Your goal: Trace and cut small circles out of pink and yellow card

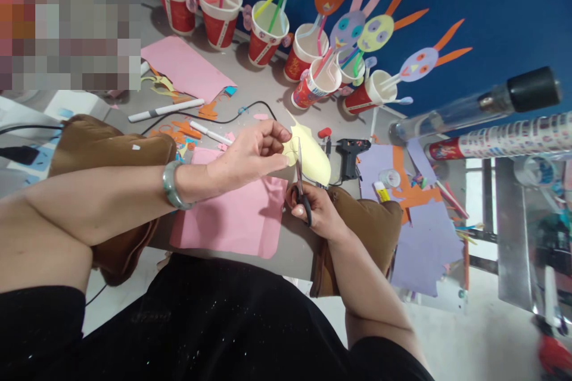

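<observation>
My left hand pinches the left edge of a yellow sheet of paper that curls away to the right. Drawn outlines show faintly on the paper beside the fingertips. In my right hand is a pair of scissors with black handles, its blades pointing up and lying against the paper near the left fingers. Whether the blades are parted is hard to make out. Below both hands lies a pink sheet on the table.
Red paper cups with paper animal heads on straws line the blue wall. A black glue gun rests right of the yellow paper. Purple sheets, orange scraps, a white pen and brown cushions surround the work.
</observation>
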Motion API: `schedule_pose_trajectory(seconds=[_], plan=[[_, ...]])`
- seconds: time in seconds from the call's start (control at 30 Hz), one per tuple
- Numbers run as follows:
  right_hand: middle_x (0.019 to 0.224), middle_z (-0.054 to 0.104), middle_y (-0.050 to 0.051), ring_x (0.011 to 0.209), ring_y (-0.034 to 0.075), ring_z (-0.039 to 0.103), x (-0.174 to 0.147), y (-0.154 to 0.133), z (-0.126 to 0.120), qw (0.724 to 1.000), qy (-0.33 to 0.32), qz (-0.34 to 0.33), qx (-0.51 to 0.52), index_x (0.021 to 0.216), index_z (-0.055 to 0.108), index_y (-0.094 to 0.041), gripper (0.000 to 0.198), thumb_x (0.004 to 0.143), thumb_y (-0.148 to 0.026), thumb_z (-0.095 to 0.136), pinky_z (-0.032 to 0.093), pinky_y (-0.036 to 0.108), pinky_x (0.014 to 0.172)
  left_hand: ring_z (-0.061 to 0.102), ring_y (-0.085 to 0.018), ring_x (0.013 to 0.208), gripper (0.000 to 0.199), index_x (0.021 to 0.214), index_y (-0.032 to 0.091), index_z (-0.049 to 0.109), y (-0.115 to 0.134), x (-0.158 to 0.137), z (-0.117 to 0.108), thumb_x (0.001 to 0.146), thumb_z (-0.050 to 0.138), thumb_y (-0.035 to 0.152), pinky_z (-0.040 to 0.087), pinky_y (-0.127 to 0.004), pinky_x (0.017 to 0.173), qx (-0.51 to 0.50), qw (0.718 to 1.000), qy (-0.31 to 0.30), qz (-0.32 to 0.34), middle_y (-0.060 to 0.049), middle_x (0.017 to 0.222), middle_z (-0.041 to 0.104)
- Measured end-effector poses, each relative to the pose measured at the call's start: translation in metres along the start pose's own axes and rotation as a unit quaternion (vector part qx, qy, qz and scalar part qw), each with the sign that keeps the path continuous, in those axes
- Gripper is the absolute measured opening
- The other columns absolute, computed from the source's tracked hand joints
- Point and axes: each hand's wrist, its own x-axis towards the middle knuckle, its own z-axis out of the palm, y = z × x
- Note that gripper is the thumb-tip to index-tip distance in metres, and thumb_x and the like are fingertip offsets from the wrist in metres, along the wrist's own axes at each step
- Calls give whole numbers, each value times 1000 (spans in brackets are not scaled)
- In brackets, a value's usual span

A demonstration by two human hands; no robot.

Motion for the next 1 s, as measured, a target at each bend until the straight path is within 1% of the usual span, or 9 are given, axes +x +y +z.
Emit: schedule_pose_trajectory(seconds=[0.4, 0.63, 0.77, 1.0], plan=[[66, 51, -2, 62, 12, 40, -1, 4, 1, 1000, 3, -9, 20, 70, 54, -20, 67, 72, -83, 76, 33, 28, 59, 53, -5, 68, 33, 91, 19, 54, 0, 0, 0, 65, 75, 14, 45, -17, 57, 8, 1000, -2, -1, 4, 84, 57], [66, 52, -2, 62, 12, 41, -1, 4, 1, 1000, 7, -8, 10, 71, 55, -21, 68, 71, -85, 76, 34, 28, 59, 54, -5, 68, 34, 91, 19, 54, 0, -1, 1, 65, 75, 13, 46, -18, 58, 3, 1000, -2, -5, 4, 85, 57], [66, 52, -2, 62, 12, 40, -1, 4, 1, 1000, 7, -12, 11, 71, 54, -20, 67, 72, -84, 75, 34, 28, 60, 54, -5, 68, 33, 90, 19, 54, 0, -1, 0, 65, 76, 14, 46, -18, 58, 6, 1000, -4, -1, 3, 85, 57], [66, 51, -3, 61, 12, 39, 0, 5, 1, 1000, 12, -2, 10, 69, 53, -21, 69, 70, -86, 75, 33, 28, 59, 55, -6, 69, 32, 90, 19, 54, 1, -1, 0, 65, 75, 15, 46, -18, 58, 8, 1000, -3, -4, 3, 85, 58]])
